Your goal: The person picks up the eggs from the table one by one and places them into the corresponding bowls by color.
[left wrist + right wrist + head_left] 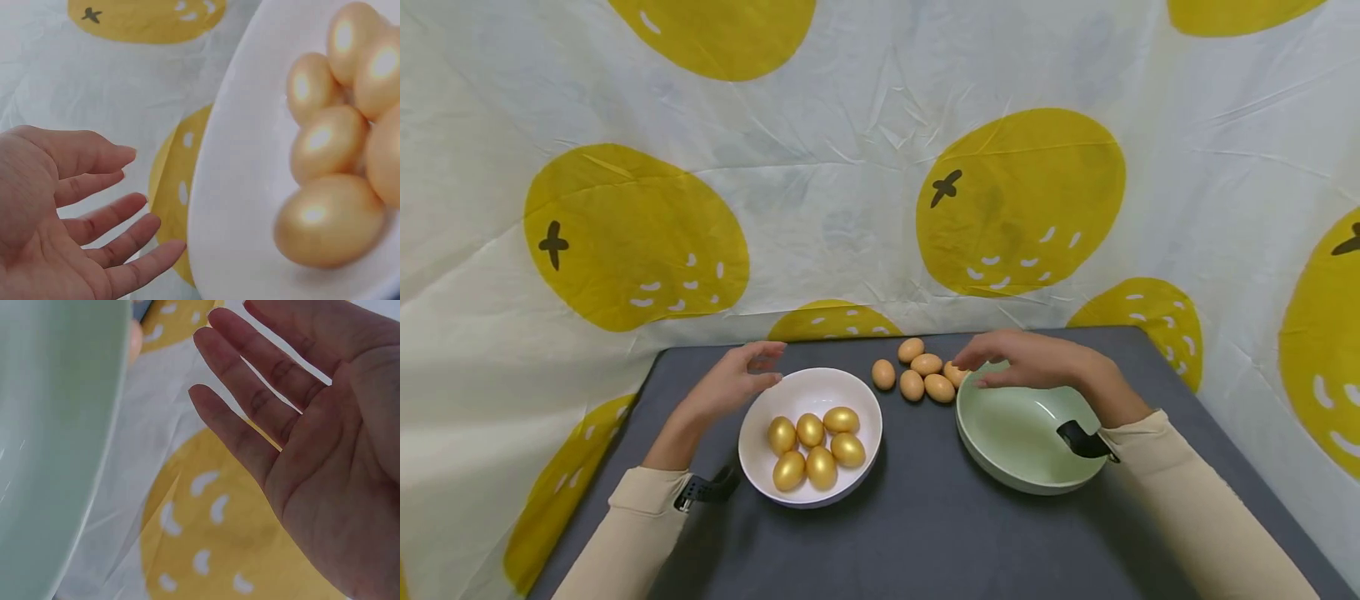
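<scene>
My left hand (741, 379) hovers beside the upper left rim of a white bowl (857, 400), its fingers spread and holding nothing. Several golden eggs (822, 468) lie in that bowl; the left wrist view shows these golden eggs (331, 219) close up, with the left hand (81, 212) apart from them. Over the far rim of a pale green bowl (1030, 433) is my right hand (1030, 358), fingers loosely bent with nothing in them. In the right wrist view the right hand (312, 431) is relaxed, and the green bowl's wall (81, 425) stands apart from it. No eggs show inside the green bowl.
Several brown eggs (927, 364) lie in a cluster on the dark grey table (917, 517) between and behind the bowls. One is partly hidden by the right hand and green bowl. A white cloth (842, 225) printed with yellow fruit hangs behind the table.
</scene>
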`<state>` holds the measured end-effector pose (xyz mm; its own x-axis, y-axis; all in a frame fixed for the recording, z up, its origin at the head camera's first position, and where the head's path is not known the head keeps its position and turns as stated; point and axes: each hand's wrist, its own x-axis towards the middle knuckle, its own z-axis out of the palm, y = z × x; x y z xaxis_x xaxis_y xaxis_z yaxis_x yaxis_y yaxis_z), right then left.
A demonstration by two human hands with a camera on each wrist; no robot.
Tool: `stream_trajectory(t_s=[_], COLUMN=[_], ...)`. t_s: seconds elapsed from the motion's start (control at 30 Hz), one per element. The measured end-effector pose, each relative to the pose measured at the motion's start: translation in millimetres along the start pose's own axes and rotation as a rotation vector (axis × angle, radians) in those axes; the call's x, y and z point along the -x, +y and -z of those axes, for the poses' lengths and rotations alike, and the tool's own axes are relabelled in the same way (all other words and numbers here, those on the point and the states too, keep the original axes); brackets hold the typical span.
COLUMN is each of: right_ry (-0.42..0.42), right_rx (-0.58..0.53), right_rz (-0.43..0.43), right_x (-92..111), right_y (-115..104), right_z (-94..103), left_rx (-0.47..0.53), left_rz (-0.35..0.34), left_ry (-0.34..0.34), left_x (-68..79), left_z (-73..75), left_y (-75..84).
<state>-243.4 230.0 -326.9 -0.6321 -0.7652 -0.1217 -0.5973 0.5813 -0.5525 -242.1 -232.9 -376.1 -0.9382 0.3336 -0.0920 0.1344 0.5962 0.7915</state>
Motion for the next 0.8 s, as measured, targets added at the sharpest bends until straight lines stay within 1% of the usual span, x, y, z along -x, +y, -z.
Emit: stream_trajectory(t_s=[0.13, 0.2, 0.33, 0.43, 0.6, 0.73, 0.8], right_ry=[0.032, 0.050, 0.102, 0.172, 0.264, 0.297, 0.291], right_rx=[-0.038, -0.058, -0.086, -0.059, -0.013, 0.008, -0.019], right_rz=[-0.035, -0.062, -0.122, -0.156, -0.179, -0.184, -0.185], right_x=[17.7, 26.7, 43.2, 54.1, 69.5, 80.7, 86.5], right_y=[16.0, 24.7, 44.5, 59.2, 74.8, 84.9, 89.8], right_z=[1.1, 1.0, -0.2, -2.6, -5.4, -8.7, -10.8], left_rx=[0.000, -0.010, 0.004, 0.019, 0.027, 0.001, -0.016], left_rz=[-0.014, -0.023, -0.031, -0.029, -0.057, -0.083, -0.083], left_ry=[-0.016, -0.033, -0.060, -0.071, -0.097, -0.111, -0.119], left_x=[-11.3, -16.5, -24.5, -29.9, -40.4, -51.0, -57.3], left_z=[-0.8, -2.1, -5.5, -9.1, -15.3, -19.5, -22.1], left_y=[9.4, 13.8, 21.8, 26.6, 33.1, 38.9, 41.8])
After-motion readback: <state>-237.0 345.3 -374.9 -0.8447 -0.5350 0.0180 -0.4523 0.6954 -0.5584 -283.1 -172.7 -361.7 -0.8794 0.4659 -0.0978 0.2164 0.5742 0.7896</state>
